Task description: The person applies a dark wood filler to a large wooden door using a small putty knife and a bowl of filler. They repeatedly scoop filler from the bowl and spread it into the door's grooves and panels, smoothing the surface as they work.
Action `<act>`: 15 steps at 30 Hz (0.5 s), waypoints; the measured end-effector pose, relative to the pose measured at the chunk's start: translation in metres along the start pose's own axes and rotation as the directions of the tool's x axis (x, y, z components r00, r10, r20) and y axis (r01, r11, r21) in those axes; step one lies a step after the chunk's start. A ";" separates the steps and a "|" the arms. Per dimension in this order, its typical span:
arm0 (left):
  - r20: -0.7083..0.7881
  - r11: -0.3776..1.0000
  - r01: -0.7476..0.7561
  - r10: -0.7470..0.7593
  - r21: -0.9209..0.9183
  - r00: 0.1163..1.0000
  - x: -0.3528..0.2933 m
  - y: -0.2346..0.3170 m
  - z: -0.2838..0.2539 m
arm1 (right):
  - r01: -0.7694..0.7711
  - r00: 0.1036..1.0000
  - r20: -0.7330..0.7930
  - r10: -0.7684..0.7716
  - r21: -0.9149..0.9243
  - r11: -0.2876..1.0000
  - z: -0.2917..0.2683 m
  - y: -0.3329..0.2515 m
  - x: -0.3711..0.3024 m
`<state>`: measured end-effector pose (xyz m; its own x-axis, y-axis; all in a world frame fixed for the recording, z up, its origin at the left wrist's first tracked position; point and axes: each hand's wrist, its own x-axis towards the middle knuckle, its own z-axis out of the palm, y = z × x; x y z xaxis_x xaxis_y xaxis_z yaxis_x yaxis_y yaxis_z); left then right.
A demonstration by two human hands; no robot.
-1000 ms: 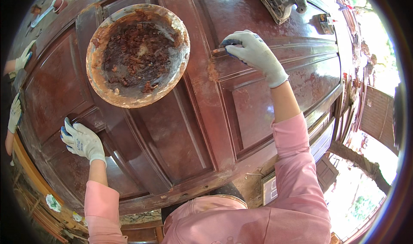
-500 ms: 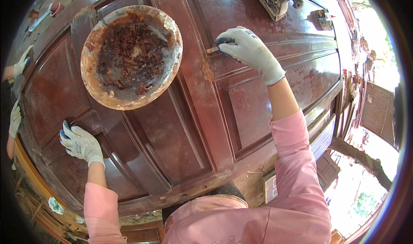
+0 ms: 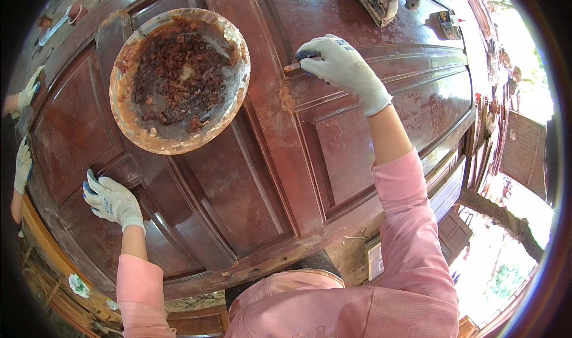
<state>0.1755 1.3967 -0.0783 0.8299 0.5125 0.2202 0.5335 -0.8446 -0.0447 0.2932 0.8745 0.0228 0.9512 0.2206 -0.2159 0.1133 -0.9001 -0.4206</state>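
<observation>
A dark reddish-brown panelled wooden door [image 3: 353, 153] lies flat before me. My right hand [image 3: 342, 69], in a white glove with dark fingertips, is closed in a pinch over the moulding at the door's middle. From its fingertips sticks a small thin piece with an orange-brown edge [image 3: 292, 67]; the rest is hidden, so its kind is unclear. Light brown filler-like smears [image 3: 287, 97] mark the wood beside it. My left hand [image 3: 113, 201], gloved alike, rests on the left panels with its fingers stretched out. A round basin [image 3: 170, 147] with crusted reddish-brown residue stands on the door between my hands.
A grey power tool [image 3: 381, 0] lies on the far part of the door, with a dark container [image 3: 445, 26] to its right. At the left edge are another person's gloved hands [image 3: 24, 165]. A tree trunk [image 3: 506, 222] stands beyond the right side.
My right hand and the piece in it have shifted very slightly left and up. The left hand stays in place.
</observation>
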 end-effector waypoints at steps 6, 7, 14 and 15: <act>0.007 1.000 0.007 -0.007 0.021 1.000 0.002 -0.002 -0.002 | -0.023 0.998 0.053 0.017 0.099 0.995 0.003 0.003 -0.003; 0.012 1.000 0.017 -0.017 0.020 1.000 0.002 -0.002 -0.002 | -0.032 0.998 0.065 0.024 0.118 0.992 0.003 0.004 -0.003; 0.022 1.000 0.014 -0.014 0.007 1.000 0.002 -0.001 -0.004 | -0.066 0.991 0.125 0.037 0.238 0.969 -0.009 0.008 0.003; 0.030 1.000 0.017 -0.017 0.003 0.999 0.003 0.000 -0.005 | -0.076 0.991 0.122 0.046 0.249 0.965 -0.009 0.010 0.004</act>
<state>0.1768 1.3978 -0.0728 0.8253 0.5311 0.1918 0.5479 -0.8354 -0.0437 0.3003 0.8632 0.0260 0.9133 0.2226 -0.3410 -0.0344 -0.7921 -0.6094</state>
